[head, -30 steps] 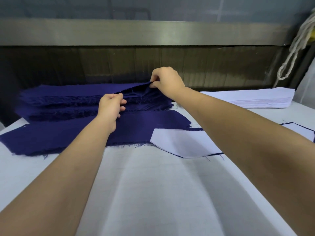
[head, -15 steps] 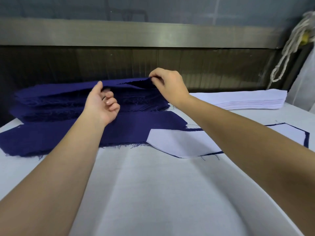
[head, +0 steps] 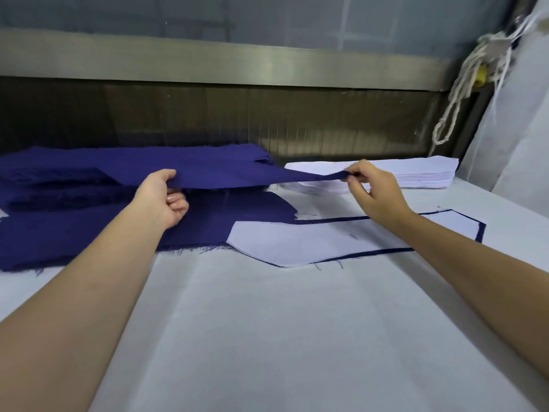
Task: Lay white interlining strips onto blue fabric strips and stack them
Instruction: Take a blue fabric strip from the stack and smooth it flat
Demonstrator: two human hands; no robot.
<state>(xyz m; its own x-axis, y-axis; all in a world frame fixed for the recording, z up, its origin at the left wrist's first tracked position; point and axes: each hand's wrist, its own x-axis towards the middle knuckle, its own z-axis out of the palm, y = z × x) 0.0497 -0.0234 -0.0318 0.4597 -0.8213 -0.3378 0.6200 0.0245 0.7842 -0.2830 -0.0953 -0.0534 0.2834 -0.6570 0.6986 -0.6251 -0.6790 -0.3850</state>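
Observation:
A blue fabric strip (head: 231,175) is stretched in the air between my hands, above the table. My left hand (head: 163,197) grips its near edge at the middle. My right hand (head: 374,191) pinches its pointed right end. Below and behind it lies the pile of blue fabric strips (head: 59,185) at the far left. A white interlining strip (head: 320,240) lies on a blue strip in front of my right hand, with a thin blue border showing. The stack of white interlining strips (head: 416,173) sits at the far right.
The white table cover (head: 267,337) spreads wide in front of me. A dark machine wall with a metal bar (head: 237,63) runs along the back. A bundle of white cord (head: 463,84) hangs at the far right, next to white cloth.
Both hands have lifted the top blue strip off the pile. My right hand has drawn its end far to the right, over the white stack's edge, and my left hand has moved to the strip's near edge.

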